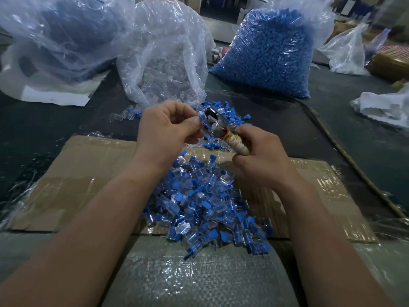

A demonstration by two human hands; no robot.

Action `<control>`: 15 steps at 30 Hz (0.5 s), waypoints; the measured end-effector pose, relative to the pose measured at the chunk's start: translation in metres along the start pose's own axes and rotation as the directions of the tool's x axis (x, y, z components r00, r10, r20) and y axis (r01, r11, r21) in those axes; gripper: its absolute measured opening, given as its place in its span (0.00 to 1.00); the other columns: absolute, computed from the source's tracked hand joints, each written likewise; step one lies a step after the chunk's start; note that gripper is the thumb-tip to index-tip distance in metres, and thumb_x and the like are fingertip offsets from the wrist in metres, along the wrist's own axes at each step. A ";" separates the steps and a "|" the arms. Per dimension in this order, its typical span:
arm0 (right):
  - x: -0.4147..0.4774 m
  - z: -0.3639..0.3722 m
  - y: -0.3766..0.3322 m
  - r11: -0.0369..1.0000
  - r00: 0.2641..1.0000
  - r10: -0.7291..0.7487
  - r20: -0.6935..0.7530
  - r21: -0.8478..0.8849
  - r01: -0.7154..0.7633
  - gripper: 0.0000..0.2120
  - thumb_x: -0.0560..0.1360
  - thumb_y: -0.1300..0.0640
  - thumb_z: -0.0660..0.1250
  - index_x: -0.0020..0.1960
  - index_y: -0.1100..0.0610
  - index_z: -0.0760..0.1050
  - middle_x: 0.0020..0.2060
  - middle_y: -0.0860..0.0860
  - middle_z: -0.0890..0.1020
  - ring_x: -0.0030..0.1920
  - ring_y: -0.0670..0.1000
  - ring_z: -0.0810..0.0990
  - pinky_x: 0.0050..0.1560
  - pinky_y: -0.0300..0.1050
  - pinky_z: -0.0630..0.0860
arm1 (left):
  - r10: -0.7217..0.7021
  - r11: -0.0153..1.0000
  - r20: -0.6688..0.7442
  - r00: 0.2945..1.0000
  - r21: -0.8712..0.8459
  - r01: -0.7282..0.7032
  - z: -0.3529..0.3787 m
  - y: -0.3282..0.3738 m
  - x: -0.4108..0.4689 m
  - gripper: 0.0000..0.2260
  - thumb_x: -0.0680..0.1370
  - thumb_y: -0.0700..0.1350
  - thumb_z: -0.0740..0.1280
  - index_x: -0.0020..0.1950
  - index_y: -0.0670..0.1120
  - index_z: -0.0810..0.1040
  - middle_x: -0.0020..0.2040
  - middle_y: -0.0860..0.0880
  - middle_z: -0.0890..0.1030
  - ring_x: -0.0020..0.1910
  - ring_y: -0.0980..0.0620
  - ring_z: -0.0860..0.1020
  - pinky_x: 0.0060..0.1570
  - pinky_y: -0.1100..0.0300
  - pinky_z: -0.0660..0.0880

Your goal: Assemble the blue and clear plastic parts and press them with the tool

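Head view: the pressing step looked to be in hand. The left hand (168,125) pinched a blue-and-clear part (201,118) against the metal head of the tool (218,128) — the right hand (263,156) gripped its taped handle, above the heaped parts (205,207). Next called for a firm, square push.

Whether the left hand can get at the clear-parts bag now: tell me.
Probably yes: the clear-parts bag lies just beyond the left hand, nothing between, though it pinches a part at the tool.
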State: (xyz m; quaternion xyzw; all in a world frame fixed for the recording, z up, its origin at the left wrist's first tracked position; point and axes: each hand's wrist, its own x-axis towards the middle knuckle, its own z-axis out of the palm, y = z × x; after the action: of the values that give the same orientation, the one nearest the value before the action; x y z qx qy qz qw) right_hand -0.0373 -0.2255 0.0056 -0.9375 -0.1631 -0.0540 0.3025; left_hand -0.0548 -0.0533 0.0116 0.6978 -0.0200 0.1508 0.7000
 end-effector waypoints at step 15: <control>0.004 -0.025 0.032 0.975 0.939 0.223 0.263 -0.080 -0.209 0.19 0.60 0.53 0.78 0.45 0.45 0.72 0.40 0.40 0.76 0.41 0.40 0.74 0.38 0.38 0.69 | -0.377 0.905 0.314 0.871 0.323 0.276 -0.040 0.002 0.015 0.08 0.55 0.49 0.73 0.30 0.48 0.82 0.27 0.49 0.80 0.19 0.60 0.67 0.17 0.70 0.61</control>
State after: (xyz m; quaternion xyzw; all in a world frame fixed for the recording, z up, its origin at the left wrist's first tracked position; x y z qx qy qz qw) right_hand -0.0229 -0.2633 0.0090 -0.9557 -0.0978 0.1037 0.2575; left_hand -0.0485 -0.0109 0.0161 0.7947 -0.0114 -0.1034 0.5980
